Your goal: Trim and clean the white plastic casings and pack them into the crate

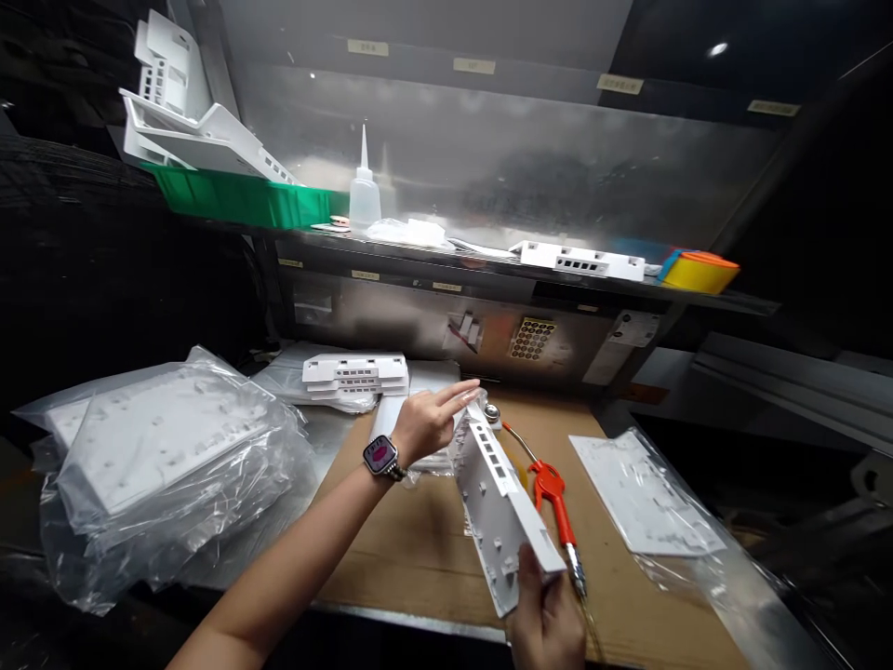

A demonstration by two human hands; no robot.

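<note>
Cardboard-topped bench: bagged panels, air gun

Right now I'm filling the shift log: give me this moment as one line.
right hand: holds white plastic housing tilted | left hand: open, at its far end | orange air gun: on cardboard mat

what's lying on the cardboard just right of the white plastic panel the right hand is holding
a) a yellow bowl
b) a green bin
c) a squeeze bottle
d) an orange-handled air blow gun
d: the orange-handled air blow gun lies on the cardboard right beside the white plastic panel gripped by the right hand; the green bin, squeeze bottle and yellow bowl sit up on the shelf.
</note>
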